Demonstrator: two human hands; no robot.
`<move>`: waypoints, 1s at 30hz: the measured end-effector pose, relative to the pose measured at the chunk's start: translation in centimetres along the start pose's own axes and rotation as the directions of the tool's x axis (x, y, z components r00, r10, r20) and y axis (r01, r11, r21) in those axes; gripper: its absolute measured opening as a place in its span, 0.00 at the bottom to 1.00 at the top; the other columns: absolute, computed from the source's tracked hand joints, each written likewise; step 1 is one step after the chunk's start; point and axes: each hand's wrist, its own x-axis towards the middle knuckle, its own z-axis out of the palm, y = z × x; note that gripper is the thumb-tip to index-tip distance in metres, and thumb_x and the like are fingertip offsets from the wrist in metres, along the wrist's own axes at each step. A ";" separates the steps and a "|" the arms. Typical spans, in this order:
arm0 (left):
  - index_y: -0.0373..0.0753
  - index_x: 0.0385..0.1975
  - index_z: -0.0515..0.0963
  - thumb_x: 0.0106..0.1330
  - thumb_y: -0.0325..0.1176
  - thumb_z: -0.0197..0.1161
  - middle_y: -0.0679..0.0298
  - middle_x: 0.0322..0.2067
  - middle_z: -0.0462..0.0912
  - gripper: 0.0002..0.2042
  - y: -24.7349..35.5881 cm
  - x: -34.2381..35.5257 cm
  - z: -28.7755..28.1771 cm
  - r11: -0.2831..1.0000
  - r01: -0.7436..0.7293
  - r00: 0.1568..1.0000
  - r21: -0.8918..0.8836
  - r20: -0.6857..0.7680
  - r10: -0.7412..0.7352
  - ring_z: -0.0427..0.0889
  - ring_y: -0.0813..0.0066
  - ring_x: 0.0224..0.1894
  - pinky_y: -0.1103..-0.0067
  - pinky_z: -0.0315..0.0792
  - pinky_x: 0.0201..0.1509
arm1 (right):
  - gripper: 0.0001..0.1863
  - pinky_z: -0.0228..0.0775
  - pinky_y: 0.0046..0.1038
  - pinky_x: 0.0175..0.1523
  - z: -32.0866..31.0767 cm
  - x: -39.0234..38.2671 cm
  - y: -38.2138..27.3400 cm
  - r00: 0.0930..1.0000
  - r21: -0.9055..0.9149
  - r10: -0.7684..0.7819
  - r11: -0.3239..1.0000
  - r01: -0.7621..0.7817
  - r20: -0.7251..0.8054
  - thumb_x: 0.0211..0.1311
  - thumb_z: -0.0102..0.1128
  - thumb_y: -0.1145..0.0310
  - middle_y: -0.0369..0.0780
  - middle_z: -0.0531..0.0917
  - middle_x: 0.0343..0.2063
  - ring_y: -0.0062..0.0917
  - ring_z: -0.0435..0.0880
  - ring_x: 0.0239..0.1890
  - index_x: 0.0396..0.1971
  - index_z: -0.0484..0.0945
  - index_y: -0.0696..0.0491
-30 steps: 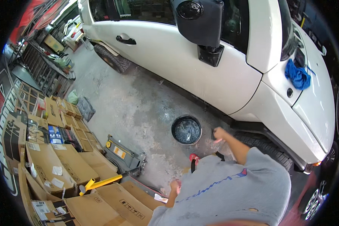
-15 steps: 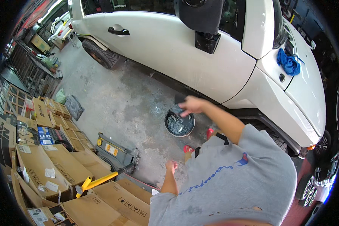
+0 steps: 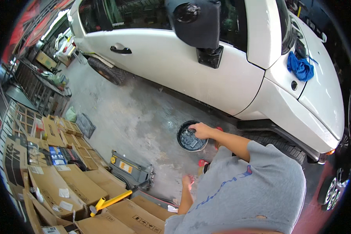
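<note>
Grip status: right hand (image 3: pixel 201 130) is closed over the near rim of a round black drain pan (image 3: pixel 191 137) that sits on the concrete floor (image 3: pixel 144 113), just beside the sill of the white truck (image 3: pixel 191 66) and next to its front tyre (image 3: pixel 284 146). Fingers curl over the rim edge; whether the thumb is hooked underneath cannot be told. Left hand (image 3: pixel 188 181) hangs low, well apart from the pan, palm partly open and holding nothing visible.

Handling, as a judgement: the pan holds a dark, glossy pool, probably liquid. Expect a heavy, sloshing load, a stiff but thin wall and a slippery rim. A single-point hold at the rim would tip it; a hold on opposite sides of the rim, kept level, suits it better.

Surroundings relative to the grip: small red items (image 3: pixel 202 162) lie just below the gripping hand. A grey floor jack (image 3: pixel 130 169) with a yellow handle (image 3: pixel 111 202) lies to its lower left, cardboard boxes (image 3: pixel 62 191) beyond. A blue rag (image 3: pixel 300 67) rests on the truck's hood, far above right.
</note>
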 end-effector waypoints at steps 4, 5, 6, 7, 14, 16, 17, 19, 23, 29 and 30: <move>0.42 0.37 0.75 0.73 0.37 0.52 0.63 0.25 0.80 0.08 7.3 -0.8 3.4 0.990 -0.067 0.991 0.124 -0.105 0.081 0.75 0.76 0.20 0.78 0.68 0.19 | 0.19 0.72 0.46 0.55 -0.5 -0.6 1.8 0.944 0.451 0.293 0.871 -0.197 -0.154 0.65 0.54 0.64 0.58 0.84 0.43 0.53 0.82 0.49 0.52 0.79 0.59; 0.41 0.37 0.76 0.73 0.38 0.52 0.63 0.26 0.80 0.09 9.9 -1.1 4.1 0.974 -0.183 0.979 0.135 -0.071 0.193 0.75 0.76 0.20 0.78 0.69 0.21 | 0.20 0.70 0.46 0.57 -1.3 -0.8 2.6 0.964 0.276 0.059 0.961 0.015 -0.261 0.72 0.49 0.60 0.57 0.83 0.43 0.52 0.82 0.51 0.52 0.78 0.59; 0.41 0.38 0.76 0.74 0.38 0.52 0.64 0.26 0.80 0.09 12.3 -1.4 4.3 0.946 -0.290 0.954 0.144 -0.040 0.298 0.76 0.76 0.21 0.78 0.71 0.23 | 0.20 0.70 0.46 0.57 -2.2 -0.5 2.9 0.961 0.298 0.056 0.954 0.028 -0.271 0.72 0.49 0.60 0.57 0.83 0.43 0.52 0.82 0.51 0.52 0.78 0.59; 0.40 0.38 0.77 0.75 0.39 0.53 0.64 0.27 0.81 0.11 15.0 -1.3 4.3 0.906 -0.369 0.926 0.206 0.003 0.376 0.77 0.77 0.22 0.78 0.71 0.24 | 0.21 0.70 0.45 0.56 -3.6 -0.6 2.3 0.977 0.369 0.105 0.929 -0.029 -0.185 0.72 0.48 0.59 0.57 0.83 0.44 0.51 0.82 0.51 0.52 0.78 0.59; 0.38 0.41 0.80 0.75 0.48 0.57 0.66 0.33 0.83 0.17 43.8 -11.8 11.5 0.327 -0.741 0.520 0.587 0.192 0.832 0.80 0.78 0.35 0.79 0.73 0.38 | 0.21 0.70 0.35 0.61 -15.6 -5.8 -4.6 0.772 0.674 0.303 0.709 0.210 -0.559 0.76 0.49 0.62 0.52 0.81 0.53 0.41 0.80 0.57 0.58 0.74 0.60; 0.37 0.37 0.80 0.76 0.44 0.57 0.67 0.32 0.81 0.15 51.7 -20.2 20.4 0.096 -0.784 0.296 0.613 0.233 0.926 0.78 0.80 0.35 0.80 0.72 0.38 | 0.19 0.69 0.34 0.63 -19.1 -6.6 -4.3 0.653 0.624 0.267 0.668 0.404 -0.709 0.75 0.49 0.66 0.52 0.79 0.55 0.40 0.79 0.59 0.59 0.73 0.60; 0.36 0.38 0.80 0.77 0.44 0.56 0.67 0.33 0.81 0.15 54.2 -24.7 25.0 -0.022 -0.820 0.169 0.572 0.278 0.945 0.78 0.79 0.36 0.79 0.71 0.41 | 0.17 0.67 0.34 0.65 -20.8 -6.4 -4.1 0.507 0.522 0.228 0.632 0.573 -0.832 0.75 0.50 0.71 0.52 0.78 0.57 0.40 0.78 0.61 0.59 0.73 0.61; 0.34 0.42 0.80 0.78 0.41 0.53 0.65 0.35 0.81 0.15 58.3 -31.7 31.8 -0.336 -0.792 -0.138 0.509 0.386 0.912 0.77 0.79 0.37 0.80 0.73 0.43 | 0.17 0.66 0.34 0.65 -23.8 -5.4 -4.0 0.445 0.451 0.185 0.642 0.620 -0.876 0.74 0.49 0.74 0.51 0.78 0.57 0.40 0.78 0.60 0.59 0.73 0.60; 0.34 0.49 0.79 0.77 0.40 0.54 0.60 0.42 0.84 0.15 63.4 -40.8 43.5 -0.477 -0.800 -0.297 0.363 0.451 0.841 0.83 0.73 0.44 0.76 0.77 0.48 | 0.18 0.67 0.35 0.64 -28.4 -3.2 -5.3 0.326 0.318 0.121 0.676 0.665 -0.938 0.70 0.51 0.80 0.52 0.78 0.55 0.44 0.78 0.57 0.58 0.73 0.60; 0.33 0.54 0.78 0.77 0.41 0.54 0.59 0.44 0.86 0.18 68.0 -39.8 53.9 -0.517 -0.727 -0.156 0.452 0.625 0.765 0.83 0.74 0.44 0.77 0.77 0.47 | 0.34 0.67 0.41 0.64 -29.2 -0.4 -5.5 0.403 0.344 0.036 0.592 0.728 -0.915 0.52 0.57 0.85 0.52 0.77 0.56 0.50 0.75 0.58 0.63 0.68 0.58; 0.33 0.54 0.78 0.77 0.41 0.54 0.59 0.44 0.86 0.18 68.4 -38.9 54.2 -0.519 -0.722 -0.154 0.457 0.626 0.765 0.83 0.74 0.44 0.77 0.77 0.47 | 0.34 0.67 0.41 0.64 -29.2 0.2 -5.4 0.405 0.349 0.038 0.587 0.731 -0.913 0.52 0.57 0.85 0.52 0.77 0.56 0.50 0.75 0.58 0.63 0.68 0.58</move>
